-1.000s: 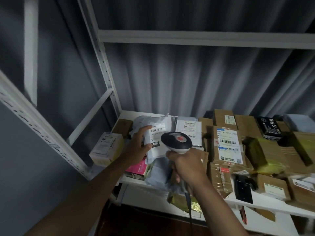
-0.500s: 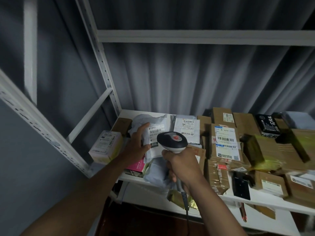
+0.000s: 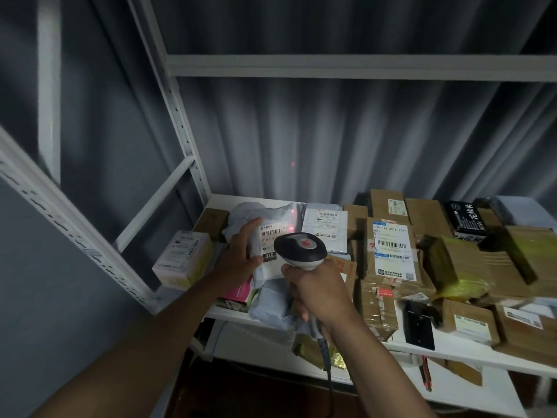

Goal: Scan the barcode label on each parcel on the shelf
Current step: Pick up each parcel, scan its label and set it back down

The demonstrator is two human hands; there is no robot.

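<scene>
Left hand [image 3: 241, 254] grips the grey parcel [image 3: 271, 233] just behind the scanner [image 3: 300, 250], right hand [image 3: 316, 288] clasping its handle.

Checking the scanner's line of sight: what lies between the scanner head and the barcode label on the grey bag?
Nothing: in the head view the scanner faces the label with no object between them; a red dot glows beside it.

The white label [image 3: 269, 240] on the grey bag [image 3: 265, 215] is showing a barcode, the digits "010 010" and, on a black patch, "010". The label [image 3: 391, 248] on the brown box [image 3: 388, 285] is reading "A21A" above two barcodes and a QR code. The black box [image 3: 465, 219] is bearing white Chinese characters. Other labels are appearing too blurred to read.
</scene>
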